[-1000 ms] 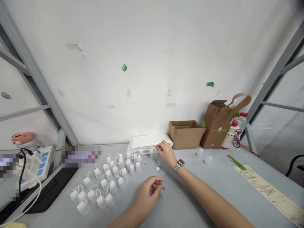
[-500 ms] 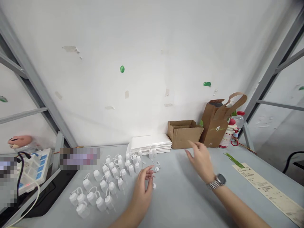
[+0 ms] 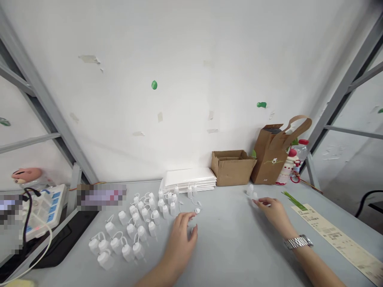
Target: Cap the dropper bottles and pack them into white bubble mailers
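Beyond the left fingers [image 3: 186,217], a white stack of flat pieces [image 3: 191,175] lies by the pale wall [image 3: 185,79]. Beyond the right fingers [image 3: 263,200] and to their left stands an open cardboard box [image 3: 236,173], just beside a brown paper bag [image 3: 266,167] with a looped handle. Past the bag are a red-capped clear bottle [image 3: 302,150] and a white bottle with red markings [image 3: 287,171]. Right of the right fingers, green strips [image 3: 299,205] meet a long printed paper [image 3: 341,239]. Well left of the left fingers sit a white power strip [image 3: 54,207] and a pink animal figure [image 3: 30,173].
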The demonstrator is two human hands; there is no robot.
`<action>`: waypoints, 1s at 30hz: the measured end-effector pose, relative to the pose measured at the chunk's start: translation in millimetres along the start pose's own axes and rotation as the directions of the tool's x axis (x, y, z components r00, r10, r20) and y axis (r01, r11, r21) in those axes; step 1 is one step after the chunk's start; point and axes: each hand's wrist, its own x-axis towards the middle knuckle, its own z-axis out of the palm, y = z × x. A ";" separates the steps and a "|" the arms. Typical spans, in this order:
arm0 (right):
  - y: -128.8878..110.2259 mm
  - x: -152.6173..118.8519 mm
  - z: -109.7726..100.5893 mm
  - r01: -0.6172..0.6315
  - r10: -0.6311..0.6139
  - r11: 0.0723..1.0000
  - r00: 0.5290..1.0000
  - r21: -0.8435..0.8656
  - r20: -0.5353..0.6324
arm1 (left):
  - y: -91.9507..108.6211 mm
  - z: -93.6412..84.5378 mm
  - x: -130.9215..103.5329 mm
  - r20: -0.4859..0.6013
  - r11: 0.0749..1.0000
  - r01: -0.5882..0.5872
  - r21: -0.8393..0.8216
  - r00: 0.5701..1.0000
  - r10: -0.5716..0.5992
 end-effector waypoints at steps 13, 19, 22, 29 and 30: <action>-54.7 -33.3 11.1 0.061 -0.180 0.939 0.926 0.339 0.332 | -6.7 0.3 4.8 0.037 0.994 -0.025 0.104 0.999 0.022; -116.8 -38.9 19.6 -0.080 -0.363 0.758 0.773 0.648 0.520 | -12.2 0.2 10.2 0.022 0.996 -0.012 0.084 1.000 0.010; -129.0 -39.4 36.0 -0.027 -0.424 0.753 0.744 0.657 0.516 | -8.9 -0.6 9.5 0.030 0.995 -0.008 0.096 1.000 0.005; -121.3 -52.2 75.0 0.181 -0.477 0.794 0.778 0.580 0.409 | -2.4 -2.6 5.3 -0.008 0.985 -0.052 0.167 0.999 0.054; -120.8 -53.9 76.7 0.185 -0.476 0.803 0.772 0.567 0.422 | -2.8 -2.3 5.2 -0.006 0.983 -0.054 0.176 0.998 0.056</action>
